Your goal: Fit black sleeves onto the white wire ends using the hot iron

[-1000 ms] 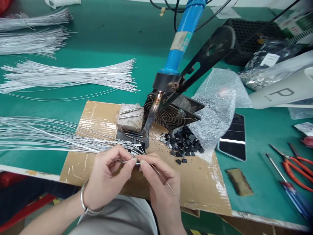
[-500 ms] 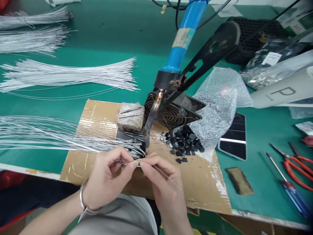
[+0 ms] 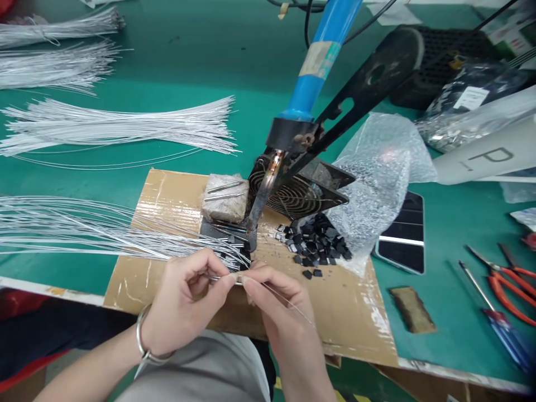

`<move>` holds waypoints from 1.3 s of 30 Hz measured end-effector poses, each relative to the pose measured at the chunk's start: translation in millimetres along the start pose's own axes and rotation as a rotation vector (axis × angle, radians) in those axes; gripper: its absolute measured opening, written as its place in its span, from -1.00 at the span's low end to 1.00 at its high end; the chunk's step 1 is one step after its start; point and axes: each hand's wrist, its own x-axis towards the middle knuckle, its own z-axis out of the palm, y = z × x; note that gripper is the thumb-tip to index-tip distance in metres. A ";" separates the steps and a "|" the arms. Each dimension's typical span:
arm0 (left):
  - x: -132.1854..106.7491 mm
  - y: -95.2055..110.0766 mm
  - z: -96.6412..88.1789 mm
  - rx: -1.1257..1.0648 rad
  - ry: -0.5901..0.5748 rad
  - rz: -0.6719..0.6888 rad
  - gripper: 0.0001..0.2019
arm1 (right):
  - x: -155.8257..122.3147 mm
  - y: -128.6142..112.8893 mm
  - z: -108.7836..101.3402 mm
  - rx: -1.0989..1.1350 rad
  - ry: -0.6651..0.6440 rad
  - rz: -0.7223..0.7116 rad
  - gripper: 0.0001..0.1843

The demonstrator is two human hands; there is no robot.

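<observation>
Over the front of a cardboard sheet (image 3: pixel 347 312), my two hands meet fingertip to fingertip. Thumb and index finger of my left hand (image 3: pixel 190 304) are pinched on a thin metal rod (image 3: pixel 213 278), its far end hidden by the fingers. My right hand (image 3: pixel 282 307) is closed in a pinch on a thin wire (image 3: pixel 288 301), which trails right across the palm. Where the two pieces meet between the fingertips is too small to make out. Just behind the hands lie the ends of a fanned bundle of silvery wires (image 3: pixel 154 237).
A blue-handled soldering iron (image 3: pixel 307 89) points down beside a wrapped block (image 3: pixel 226 206) bearing two metal rods. Black chips (image 3: pixel 320 240) are heaped near bubble wrap (image 3: pixel 372 184). Rightward lie a phone (image 3: pixel 402 231), a screwdriver (image 3: pixel 498 324) and pliers (image 3: pixel 502 279). More wires (image 3: pixel 121 125) lie behind.
The view has shifted slightly, so the bench things sit a little farther right. Both hands keep the same pinch, with hardly any visible movement.
</observation>
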 end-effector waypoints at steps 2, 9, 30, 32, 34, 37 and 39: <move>-1.8 -2.4 1.1 0.010 0.009 0.017 -0.74 | 1.3 3.7 -2.5 -0.015 -0.029 -0.021 -0.82; -4.7 -6.4 3.2 0.083 0.042 0.132 -0.80 | 2.5 2.3 -2.2 0.011 -0.036 0.002 -0.78; -8.8 -8.4 14.9 0.082 0.179 0.194 -0.80 | 1.5 9.3 9.0 0.130 0.060 -0.005 -0.80; -8.9 -8.5 15.7 0.074 0.187 0.179 -0.79 | 1.3 10.1 9.6 0.136 0.064 -0.013 -0.78; -8.4 -8.0 16.0 0.049 0.184 0.151 -0.78 | 0.5 11.2 8.3 0.133 0.054 -0.021 -0.78; -7.1 -5.7 14.9 -0.010 0.163 0.103 -0.77 | -0.3 12.4 3.6 0.094 0.004 -0.063 -0.81; -6.7 -3.9 13.4 -0.043 0.153 0.075 -0.77 | 0.5 12.0 0.1 0.033 -0.028 -0.123 -0.83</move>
